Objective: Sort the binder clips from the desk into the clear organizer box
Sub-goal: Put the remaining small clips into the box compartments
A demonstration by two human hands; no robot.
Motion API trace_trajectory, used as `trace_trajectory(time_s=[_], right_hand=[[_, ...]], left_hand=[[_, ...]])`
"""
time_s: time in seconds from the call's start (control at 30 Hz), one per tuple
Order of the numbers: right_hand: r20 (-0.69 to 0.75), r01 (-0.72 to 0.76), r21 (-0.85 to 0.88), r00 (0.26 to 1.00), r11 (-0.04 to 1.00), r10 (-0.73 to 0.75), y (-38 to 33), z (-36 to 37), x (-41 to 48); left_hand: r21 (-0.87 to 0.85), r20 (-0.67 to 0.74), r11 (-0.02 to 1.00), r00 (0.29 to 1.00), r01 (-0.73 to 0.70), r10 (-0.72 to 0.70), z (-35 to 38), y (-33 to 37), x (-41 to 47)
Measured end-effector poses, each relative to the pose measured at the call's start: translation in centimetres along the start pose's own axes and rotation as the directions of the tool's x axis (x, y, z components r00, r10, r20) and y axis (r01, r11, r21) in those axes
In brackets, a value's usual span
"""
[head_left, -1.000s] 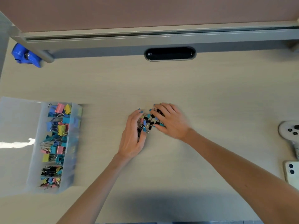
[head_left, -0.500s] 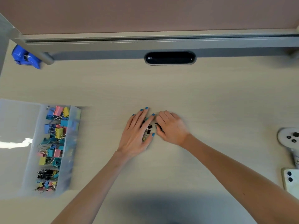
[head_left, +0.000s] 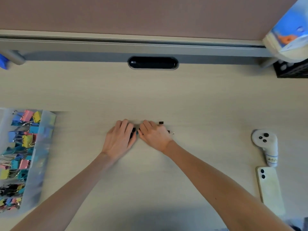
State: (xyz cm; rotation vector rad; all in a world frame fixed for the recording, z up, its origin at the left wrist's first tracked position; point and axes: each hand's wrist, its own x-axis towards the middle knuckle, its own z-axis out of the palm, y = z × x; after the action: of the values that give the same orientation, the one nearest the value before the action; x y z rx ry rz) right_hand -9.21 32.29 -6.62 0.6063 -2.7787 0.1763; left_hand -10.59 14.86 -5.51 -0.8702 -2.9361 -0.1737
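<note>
Both hands lay knuckles-up at mid surface (head_left: 166,97), fingers curled under. Left hand (head_left: 119,140) cupped over small black binder clips (head_left: 133,130); whether it actually gripped them could not be told. Right hand (head_left: 154,135) curled just beside it, grip likewise hidden. Two stray black clips: one (head_left: 161,122) beyond right knuckles, one (head_left: 170,132) at its outer edge. Clear organizer box (head_left: 44,147) far left, compartments holding coloured clips. Phone (head_left: 270,190) and white controller (head_left: 265,144) far right.
</note>
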Motion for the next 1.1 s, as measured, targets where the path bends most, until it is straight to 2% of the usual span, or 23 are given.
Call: trace_trajectory(time_s=[0.1, 0.2, 0.3, 0.4, 0.43, 0.5, 0.53, 0.63, 0.73, 0.8, 0.83, 0.87, 0.9, 0.97, 1.0, 1.03, 1.07, 1.1], right_hand=[[0.123, 0.055, -0.090, 0.992, 0.994, -0.043, 0.3, -0.5, 0.4], [0.251, 0.054, -0.118, 0.968, 0.992, -0.023, 0.3, -0.5, 0.5], [0.260, -0.098, -0.101, 0.958, 0.990, 0.121, 0.6, -1.8, 0.8], [0.154, -0.315, 0.051, 0.940, 0.948, 0.304, 0.5, -2.9, 1.0], [0.148, -0.398, 0.141, 0.914, 0.907, 0.378, 0.2, -3.0, 0.9], [0.210, -0.608, 0.255, 0.794, 0.751, 0.571, -0.1, -2.6, 0.9], [0.253, -0.665, 0.300, 0.747, 0.684, 0.615, -0.4, -2.4, 0.9], [0.282, -0.721, 0.482, 0.666, 0.498, 0.691, -1.0, -2.7, 0.7], [0.329, -0.733, 0.596, 0.594, 0.327, 0.734, -1.7, -3.1, 1.2], [0.455, -0.729, 0.680, 0.501, 0.076, 0.737, -2.2, -3.4, 1.6], [0.542, -0.710, 0.698, 0.443, -0.090, 0.714, -2.5, -3.8, 2.0], [0.630, -0.681, 0.687, 0.384, -0.253, 0.675, -2.5, -4.2, 2.1], [0.713, -0.636, 0.655, 0.341, -0.408, 0.612, -2.6, -4.6, 2.2], [0.830, -0.502, 0.557, 0.345, -0.662, 0.438, -3.1, -5.3, 2.2], [0.856, -0.425, 0.498, 0.379, -0.755, 0.351, -3.5, -5.6, 2.2], [0.864, -0.356, 0.438, 0.420, -0.826, 0.278, -3.9, -5.7, 2.2], [0.860, -0.294, 0.380, 0.461, -0.877, 0.218, -4.4, -5.9, 2.3], [0.851, -0.240, 0.324, 0.496, -0.915, 0.171, -5.0, -6.0, 2.5]], left_hand=[[-0.005, 0.002, 1.000, 1.000, 0.022, -0.022, 0.1, 0.1, 0.1], [-0.014, -0.012, 1.000, 1.000, 0.022, -0.022, 0.1, 0.5, 0.0], [-0.059, -0.062, 0.998, 0.998, 0.029, -0.032, 0.1, 0.7, -0.2], [-0.074, -0.104, 0.997, 0.994, 0.017, -0.024, 0.3, 0.7, -0.4], [-0.075, -0.109, 0.997, 0.994, 0.013, -0.021, 0.4, 0.6, -0.5], [-0.071, -0.121, 0.997, 0.993, -0.010, 0.002, 0.7, 0.4, -0.6], [-0.066, -0.129, 0.997, 0.992, -0.024, 0.016, 0.8, 0.3, -0.6], [-0.074, -0.155, 0.997, 0.988, -0.031, 0.019, 1.0, 0.0, -0.7], [-0.157, -0.182, 0.988, 0.982, 0.013, -0.042, 0.9, -0.5, -0.4], [-0.302, -0.201, 0.946, 0.962, 0.118, -0.184, 0.3, -0.7, -0.1], [-0.412, -0.179, 0.890, 0.940, 0.197, -0.291, -0.5, -0.7, 0.0], [-0.548, -0.118, 0.789, 0.908, 0.279, -0.403, -1.2, -0.5, 0.4], [-0.694, -0.026, 0.627, 0.857, 0.355, -0.514, -2.1, -0.3, 0.8], [-0.874, 0.254, 0.153, 0.700, 0.462, -0.667, -4.0, -0.2, 1.5], [-0.864, 0.429, -0.109, 0.606, 0.491, -0.670, -4.7, -0.6, 1.8], [-0.791, 0.600, -0.343, 0.535, 0.506, -0.595, -5.3, -1.4, 1.8], [-0.680, 0.732, -0.538, 0.507, 0.498, -0.455, -5.8, -2.3, 1.6], [-0.547, 0.809, -0.689, 0.512, 0.476, -0.288, -6.2, -3.2, 1.1]])
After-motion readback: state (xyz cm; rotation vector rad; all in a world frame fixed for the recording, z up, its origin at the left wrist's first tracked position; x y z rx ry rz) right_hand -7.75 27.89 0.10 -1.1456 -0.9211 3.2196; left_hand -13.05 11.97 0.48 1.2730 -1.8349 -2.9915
